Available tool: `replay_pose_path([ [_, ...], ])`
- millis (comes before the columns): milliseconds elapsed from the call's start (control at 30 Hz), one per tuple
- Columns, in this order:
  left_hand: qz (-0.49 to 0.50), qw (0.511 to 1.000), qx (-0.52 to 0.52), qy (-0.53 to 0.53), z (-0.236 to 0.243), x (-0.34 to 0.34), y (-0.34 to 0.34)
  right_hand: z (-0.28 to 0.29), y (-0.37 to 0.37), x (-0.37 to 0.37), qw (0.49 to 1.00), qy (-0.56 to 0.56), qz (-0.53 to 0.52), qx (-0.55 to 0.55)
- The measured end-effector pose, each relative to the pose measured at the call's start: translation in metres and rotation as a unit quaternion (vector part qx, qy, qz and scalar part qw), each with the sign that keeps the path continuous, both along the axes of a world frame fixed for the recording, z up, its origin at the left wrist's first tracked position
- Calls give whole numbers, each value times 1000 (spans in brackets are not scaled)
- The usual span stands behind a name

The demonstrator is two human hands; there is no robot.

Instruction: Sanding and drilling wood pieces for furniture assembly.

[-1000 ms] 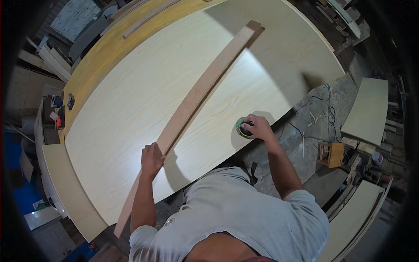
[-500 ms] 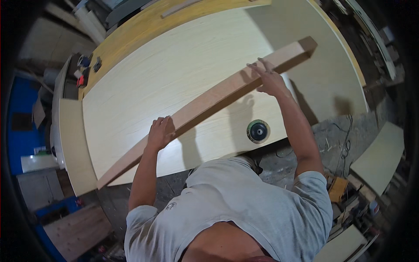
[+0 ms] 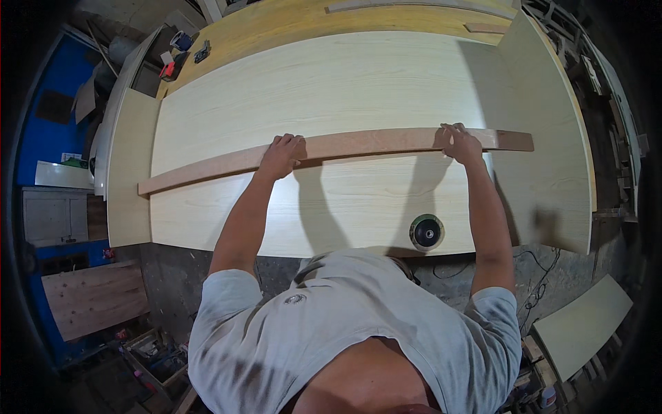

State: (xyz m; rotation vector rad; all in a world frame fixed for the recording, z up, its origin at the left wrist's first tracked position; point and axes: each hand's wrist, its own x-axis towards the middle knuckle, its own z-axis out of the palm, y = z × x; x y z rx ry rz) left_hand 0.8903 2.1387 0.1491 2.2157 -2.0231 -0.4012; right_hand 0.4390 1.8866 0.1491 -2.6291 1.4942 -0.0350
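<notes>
A long reddish-brown wooden board (image 3: pixel 372 141) stretches left to right above a pale wood-grain panel (image 3: pixel 324 76). My left hand (image 3: pixel 281 155) grips it left of the middle, fingers wrapped over the far edge. Toward its right end my right hand (image 3: pixel 462 143) has hold of it in the same way. The board's left end touches or overlaps the upright panel (image 3: pixel 134 172) at the left; whether it rests there I cannot tell. A round black disc with a greenish rim (image 3: pixel 426 232) lies on the pale panel near its front edge, below my right hand.
Another upright panel (image 3: pixel 548 124) closes the right side. Behind the pale panel runs a yellowish tabletop (image 3: pixel 276 21) with wood strips (image 3: pixel 420 5) and a red and black tool (image 3: pixel 169 69). A cable (image 3: pixel 541 283) and a loose sheet (image 3: pixel 586 324) lie at the lower right.
The board has turned from a steep slant to nearly level across my view. Its right end came nearer and its left end went farther away. Both hands kept hold.
</notes>
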Motion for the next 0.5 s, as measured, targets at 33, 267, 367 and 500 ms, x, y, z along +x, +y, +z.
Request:
replay_pose_path([
  [33, -2, 1000, 1, 1, -5, 3, -2, 0, 0, 1, 1000, 7, 2, 17],
  [267, 22, 1000, 17, -4, -22, 10, -18, 0, 4, 5, 999, 2, -9, 38],
  [367, 11, 1000, 9, -7, -27, 12, -26, -8, 0, 4, 999, 9, -16, 50],
  [500, 21, 1000, 22, -7, -32, 14, -28, -13, 2, 5, 999, 25, -20, 44],
])
